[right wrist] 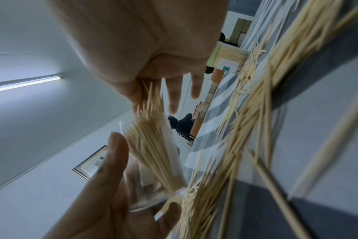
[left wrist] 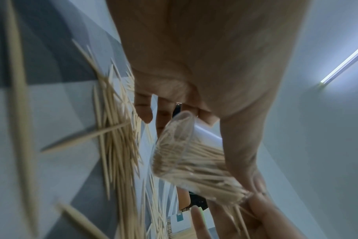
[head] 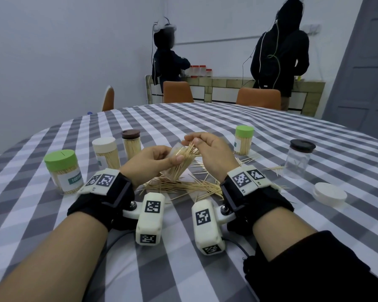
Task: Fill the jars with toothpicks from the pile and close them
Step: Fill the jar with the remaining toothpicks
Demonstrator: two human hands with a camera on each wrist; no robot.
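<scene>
Above the pile [head: 183, 186], the left hand [head: 150, 163] grips a tilted jar [head: 179, 162] while the right hand [head: 210, 149] pinches toothpicks [head: 191, 149] at its mouth.

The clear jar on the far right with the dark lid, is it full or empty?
Nearly empty: the clear jar with the dark lid holds only a few toothpicks; its wall shows the tablecloth behind.

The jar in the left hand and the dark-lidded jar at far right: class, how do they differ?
The held jar is tilted and lidless; the dark-lidded jar stands upright, capped. The held jar is packed with toothpicks; the dark-lidded jar looks nearly empty. The left hand grips one; nothing touches the other. Both are clear.
</scene>
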